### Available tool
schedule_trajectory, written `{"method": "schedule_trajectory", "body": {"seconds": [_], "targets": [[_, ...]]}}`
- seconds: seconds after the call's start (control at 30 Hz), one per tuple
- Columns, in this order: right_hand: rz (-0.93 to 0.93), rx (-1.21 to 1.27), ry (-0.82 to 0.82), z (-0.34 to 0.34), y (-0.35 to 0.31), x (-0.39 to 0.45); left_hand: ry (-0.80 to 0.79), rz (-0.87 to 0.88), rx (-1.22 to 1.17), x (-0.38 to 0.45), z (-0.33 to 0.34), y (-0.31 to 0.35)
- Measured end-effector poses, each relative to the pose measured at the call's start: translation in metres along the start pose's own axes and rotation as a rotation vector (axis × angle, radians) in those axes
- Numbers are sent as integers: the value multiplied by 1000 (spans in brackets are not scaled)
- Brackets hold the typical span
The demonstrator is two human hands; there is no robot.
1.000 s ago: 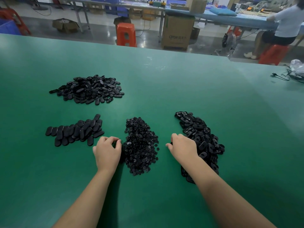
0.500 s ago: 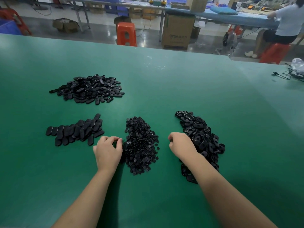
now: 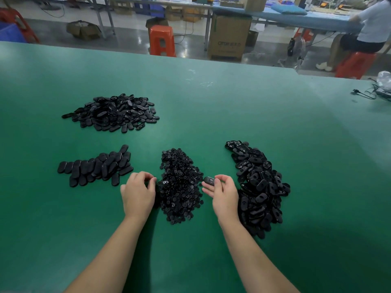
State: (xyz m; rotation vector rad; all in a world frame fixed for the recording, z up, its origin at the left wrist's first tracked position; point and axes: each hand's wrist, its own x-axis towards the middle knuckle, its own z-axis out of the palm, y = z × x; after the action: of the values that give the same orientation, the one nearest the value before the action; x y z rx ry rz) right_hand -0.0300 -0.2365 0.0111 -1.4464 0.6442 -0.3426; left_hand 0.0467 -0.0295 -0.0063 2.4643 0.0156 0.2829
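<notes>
Your right hand (image 3: 224, 193) sits just right of centre in the frame, pinching one black oval shell (image 3: 209, 180) between thumb and curled fingertips. The shell is smooth plastic with rounded ends, and it is held clear of the desk (image 3: 232, 106), in the gap between two heaps. Your left hand (image 3: 138, 192), just left of centre, has its fingers bent and its fingertips at the left edge of the discs (image 3: 179, 187). You cannot tell from this view whether it has one pinched.

The discs form a grainy, loose mound of small round black pieces at the centre, narrow at the top and wider low down. To the right, the shell pile (image 3: 260, 187) curves in a long band. Its ovals are glossy, many with a hole or recess showing, and they lie tumbled at all angles. Your right wrist lies against its left edge.

At centre left a row (image 3: 95, 168) of matte, closed ovals lies overlapped like shingles. Towards the upper left, a flat pile (image 3: 114, 113) of shiny ovals is spread out. The desk is covered in smooth green matting.
</notes>
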Motion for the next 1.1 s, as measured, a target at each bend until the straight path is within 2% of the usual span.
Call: {"method": "schedule_trajectory", "body": {"seconds": [0.13,0.3,0.43,0.67,0.93,1.1], "targets": [[-93,-56,17,2,6,-7,-9,20,-23,0,-1,2],[-166,-120,14,3,12,-11,-21,-81,-254,-4,-6,5],[-174,-172,8,3,14,-10,28,-114,-362,-8,-10,7],[-233,-153,109,2,13,-12,1,-104,-374,-8,-12,9],[-251,-277,4,4,10,-13,-12,-86,-350,-5,-10,6],[-250,-322,29,2,10,-11,-36,-147,-468,-3,-8,-1]]}}
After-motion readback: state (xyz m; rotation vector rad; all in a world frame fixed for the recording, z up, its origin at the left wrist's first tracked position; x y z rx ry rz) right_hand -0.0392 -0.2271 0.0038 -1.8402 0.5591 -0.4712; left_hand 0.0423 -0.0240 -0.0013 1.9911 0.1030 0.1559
